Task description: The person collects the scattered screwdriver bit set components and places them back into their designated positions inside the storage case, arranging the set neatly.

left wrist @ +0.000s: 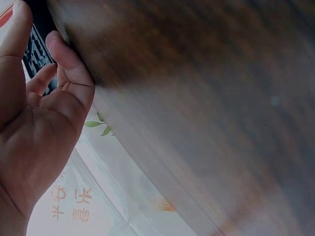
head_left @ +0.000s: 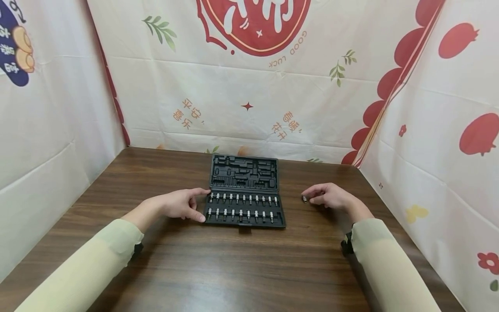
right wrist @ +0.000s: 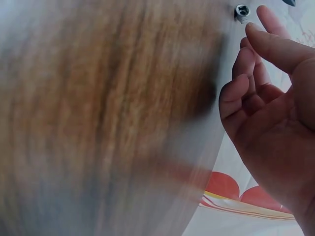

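Note:
A black plastic case (head_left: 245, 221) lies unfolded on the table, its moulded lid (head_left: 244, 171) toward the back wall. Two rows of silver bit sockets (head_left: 240, 213) stand in its near half; the lower row's right end shows a dark slot. My left hand (head_left: 181, 203) touches the case's left side, index finger near the hinge and thumb at the front corner. To the right of the case, one loose bit socket (head_left: 305, 199) is at the fingertips of my right hand (head_left: 331, 196). In the right wrist view, its square hole faces the camera, and thumb and index finger stand apart beside it.
The brown wood-grain table (head_left: 234, 268) runs back to a printed white cloth wall (head_left: 218, 82). More printed cloth (head_left: 440, 143) hangs at the right, and a white cloth (head_left: 46, 121) closes off the left side.

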`<state>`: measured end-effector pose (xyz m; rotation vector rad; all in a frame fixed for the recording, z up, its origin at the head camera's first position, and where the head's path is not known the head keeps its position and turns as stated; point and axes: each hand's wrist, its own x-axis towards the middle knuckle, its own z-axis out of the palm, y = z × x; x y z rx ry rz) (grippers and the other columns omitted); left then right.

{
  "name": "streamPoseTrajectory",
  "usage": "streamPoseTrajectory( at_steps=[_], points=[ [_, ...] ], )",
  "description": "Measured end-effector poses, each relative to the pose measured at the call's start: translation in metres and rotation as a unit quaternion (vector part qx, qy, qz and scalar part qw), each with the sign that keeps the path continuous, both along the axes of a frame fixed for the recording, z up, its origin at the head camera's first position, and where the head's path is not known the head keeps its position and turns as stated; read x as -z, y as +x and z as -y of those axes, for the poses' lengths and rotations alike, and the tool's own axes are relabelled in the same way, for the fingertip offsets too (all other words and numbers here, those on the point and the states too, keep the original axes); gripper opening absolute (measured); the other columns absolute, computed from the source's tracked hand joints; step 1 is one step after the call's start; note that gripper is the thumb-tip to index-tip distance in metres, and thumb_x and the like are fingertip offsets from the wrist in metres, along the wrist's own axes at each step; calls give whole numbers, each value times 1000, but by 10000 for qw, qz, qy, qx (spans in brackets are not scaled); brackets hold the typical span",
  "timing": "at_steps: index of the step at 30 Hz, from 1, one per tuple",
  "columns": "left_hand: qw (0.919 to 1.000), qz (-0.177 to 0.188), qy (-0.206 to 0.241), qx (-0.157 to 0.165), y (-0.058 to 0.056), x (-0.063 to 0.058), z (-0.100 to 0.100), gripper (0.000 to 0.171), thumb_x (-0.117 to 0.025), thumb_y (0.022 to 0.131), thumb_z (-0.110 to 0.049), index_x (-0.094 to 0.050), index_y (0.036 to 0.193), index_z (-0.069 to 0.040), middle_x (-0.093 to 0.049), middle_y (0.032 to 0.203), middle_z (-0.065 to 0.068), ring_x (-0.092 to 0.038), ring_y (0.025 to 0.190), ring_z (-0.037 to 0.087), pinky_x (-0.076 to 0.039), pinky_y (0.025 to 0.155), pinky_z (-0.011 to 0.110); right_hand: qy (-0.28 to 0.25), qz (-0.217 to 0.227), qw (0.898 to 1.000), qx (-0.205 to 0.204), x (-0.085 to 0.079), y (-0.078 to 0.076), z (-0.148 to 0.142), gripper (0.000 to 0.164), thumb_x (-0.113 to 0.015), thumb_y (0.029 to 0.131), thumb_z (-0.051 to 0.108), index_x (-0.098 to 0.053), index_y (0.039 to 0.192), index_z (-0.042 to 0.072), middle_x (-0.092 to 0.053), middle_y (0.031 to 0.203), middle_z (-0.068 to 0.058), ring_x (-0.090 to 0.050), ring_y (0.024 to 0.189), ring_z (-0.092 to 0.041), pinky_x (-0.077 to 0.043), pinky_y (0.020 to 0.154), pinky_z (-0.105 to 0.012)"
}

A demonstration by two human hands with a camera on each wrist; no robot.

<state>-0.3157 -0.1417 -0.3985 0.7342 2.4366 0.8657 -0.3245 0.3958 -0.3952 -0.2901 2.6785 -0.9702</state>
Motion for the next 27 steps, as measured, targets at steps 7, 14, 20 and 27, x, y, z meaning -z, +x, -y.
streamPoseTrajectory(
  at_steps=[7, 14, 20, 27],
  points=[
    [10000, 22, 8, -11, 0, 0, 0, 96, -88, 96, -36, -35, 173, -14, -63, 90, 7, -59, 73, 17, -53, 69, 34, 288, 101, 9995, 118, 5, -6, 3, 26, -74, 105, 14, -83, 130, 17, -74, 113, -4, -56, 89, -22, -48, 75, -34],
    [10000, 40, -16, -48, 0, 0, 0, 96, -88, 96, -36, -36, 173, -14, -63, 90, 7, -59, 74, 18, -53, 69, 33, 402, -31, 9992, 87, 7, -6, 5, 19, -76, 104, 15, -85, 120, 16, -79, 124, -8, -60, 96, -22, -51, 83, -35],
    [10000, 4, -45, -54, 0, 0, 0, 96, -89, 95, -36, -36, 172, -15, -63, 90, 7, -59, 74, 17, -54, 69, 33, 503, -224, 9985, -15, 6, -2, 4, 18, -79, 103, 19, -83, 119, 14, -78, 122, -7, -60, 107, -22, -49, 94, -36],
    [10000, 31, -47, -48, 0, -1, 0, 96, -89, 95, -36, -36, 173, -14, -63, 91, 7, -59, 75, 18, -54, 69, 33, -11, -291, 9995, 87, 6, 3, -1, 27, -77, 104, 21, -75, 128, 9, -72, 114, -10, -60, 99, -24, -52, 84, -36]
  ],
)
